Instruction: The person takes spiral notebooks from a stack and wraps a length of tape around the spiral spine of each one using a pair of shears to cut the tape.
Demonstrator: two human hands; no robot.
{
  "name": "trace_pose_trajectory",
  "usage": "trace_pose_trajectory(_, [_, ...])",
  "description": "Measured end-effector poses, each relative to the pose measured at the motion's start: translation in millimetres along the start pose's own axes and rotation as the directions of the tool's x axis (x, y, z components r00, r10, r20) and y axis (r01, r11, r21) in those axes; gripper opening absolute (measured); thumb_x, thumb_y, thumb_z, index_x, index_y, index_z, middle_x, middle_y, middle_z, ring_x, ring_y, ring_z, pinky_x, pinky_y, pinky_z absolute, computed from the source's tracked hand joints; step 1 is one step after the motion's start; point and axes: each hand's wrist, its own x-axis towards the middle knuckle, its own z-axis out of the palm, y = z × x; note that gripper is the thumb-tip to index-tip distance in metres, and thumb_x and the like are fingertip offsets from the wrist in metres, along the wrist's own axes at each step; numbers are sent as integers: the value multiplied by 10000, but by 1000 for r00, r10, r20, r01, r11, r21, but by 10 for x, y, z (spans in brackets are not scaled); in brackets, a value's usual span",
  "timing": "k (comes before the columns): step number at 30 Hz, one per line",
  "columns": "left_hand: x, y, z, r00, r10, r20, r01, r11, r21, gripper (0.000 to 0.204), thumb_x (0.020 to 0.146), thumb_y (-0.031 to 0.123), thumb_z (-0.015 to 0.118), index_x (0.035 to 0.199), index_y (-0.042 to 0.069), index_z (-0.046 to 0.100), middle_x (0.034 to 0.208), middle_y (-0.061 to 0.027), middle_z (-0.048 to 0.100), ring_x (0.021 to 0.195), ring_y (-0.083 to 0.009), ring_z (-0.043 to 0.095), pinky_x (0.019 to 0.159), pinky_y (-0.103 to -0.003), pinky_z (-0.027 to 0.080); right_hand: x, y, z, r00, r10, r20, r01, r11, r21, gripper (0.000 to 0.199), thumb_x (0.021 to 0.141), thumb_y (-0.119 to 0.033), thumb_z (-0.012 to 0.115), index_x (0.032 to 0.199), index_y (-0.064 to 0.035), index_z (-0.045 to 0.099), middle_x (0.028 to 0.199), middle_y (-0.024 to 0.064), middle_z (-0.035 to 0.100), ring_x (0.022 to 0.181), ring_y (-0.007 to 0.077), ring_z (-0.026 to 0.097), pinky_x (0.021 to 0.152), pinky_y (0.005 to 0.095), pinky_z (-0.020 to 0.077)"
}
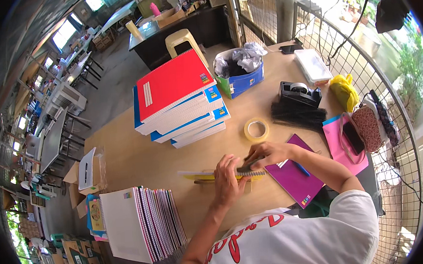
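Over the middle of the table, my left hand (228,176) closes around a thin notebook (200,175), seen nearly edge-on with yellow and pale layers. A spiral binding coil (257,173) runs along its right part. Bent down at that end, my right hand (268,155) grips a small dark item (246,167) against the coil; its kind is hidden by the fingers. A purple spiral notebook (293,179) lies beneath my right forearm, with a blue pen (302,169) on it. Just beyond my hands rests a roll of clear tape (256,124).
Stacked notebooks with a red one (174,85) on top stand at the back; more notebooks (129,223) stand at front left. Farther right are black coils (296,116), a tape dispenser (299,94), a blue-green bin (247,83) of scraps and a pink folder (337,138). Wire mesh borders the right.
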Motion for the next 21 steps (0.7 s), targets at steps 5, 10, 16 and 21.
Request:
trace_pose_trajectory(5, [-56,-89,33,997,-25,-73,20,998,-67,699,779,336,828,1278,22,453,1308,-241,463,1212,-405,472,987,-508,416,64,85,45,996,-50,-75,84,821,564,536,891,-505,618,1175,-63,725,1215,198,639,1118,339,588,934,394,464])
trace_pose_trajectory(10, [-157,-249,-399,962,-122,-245,203,919,337,727,612,542,895,1062,65,581,1350,-243,388,1277,-393,371,1051,-514,297,113,27,-9,1000,13,-24,-13,1000,7,489,875,-460,674,1203,-100,715,1204,214,635,1148,329,551,991,396,442])
trace_pose_trajectory(16, [-349,-633,-417,911,-295,-288,331,939,87,695,539,621,888,829,81,560,1213,-179,392,1178,-352,386,966,-512,381,257,-147,50,997,-83,-9,76,862,501,494,889,-437,679,1247,-96,692,1216,223,619,1152,322,565,1014,406,443])
trace_pose_trajectory(21, [-444,-756,-381,919,-297,-259,325,943,72,695,558,602,889,835,60,554,1181,-175,387,1161,-348,390,924,-490,421,383,-115,57,993,-68,-93,19,893,-450,474,893,-458,666,1183,-87,717,1188,227,621,1136,350,565,1019,426,428])
